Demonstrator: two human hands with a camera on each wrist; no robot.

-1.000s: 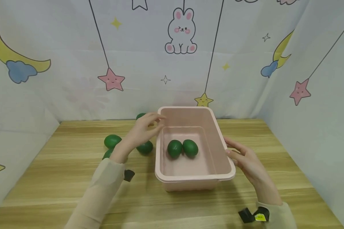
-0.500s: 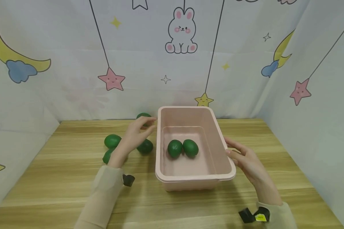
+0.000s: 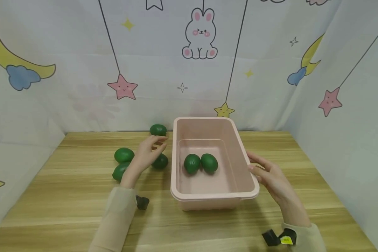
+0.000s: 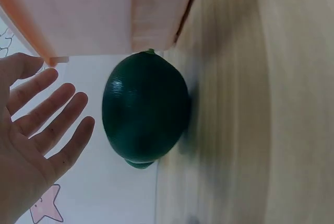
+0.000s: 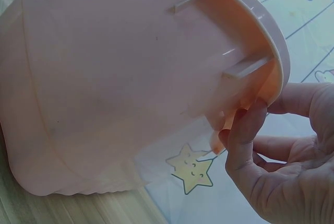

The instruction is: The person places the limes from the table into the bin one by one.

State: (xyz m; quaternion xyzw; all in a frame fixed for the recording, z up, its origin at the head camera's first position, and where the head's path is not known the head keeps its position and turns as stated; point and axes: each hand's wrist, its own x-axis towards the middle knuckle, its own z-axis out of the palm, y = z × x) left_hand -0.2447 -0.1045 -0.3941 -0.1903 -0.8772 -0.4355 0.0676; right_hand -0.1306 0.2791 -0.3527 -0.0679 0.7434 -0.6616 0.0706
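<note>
Pink bin (image 3: 208,204) sits just left of the right hand (image 3: 275,180), which pinches it; 2 green fruits (image 3: 209,163) inside. Left hand (image 3: 142,154) is loosely spread near 4 loose green fruits (image 3: 124,155).

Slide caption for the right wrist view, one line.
Right hand holding a pink bin by its rim, a printed yellow star behind.

1. Head: above, looking forward and down over the table (image 3: 50,210), both far corners showing.
2. Left wrist: low, turned sideways, close to one lime (image 4: 146,109), facing the far edge.
3. Right wrist: tilted, close outside the pink tub (image 5: 104,88), facing the far edge.
4. All three share the tub.
</note>
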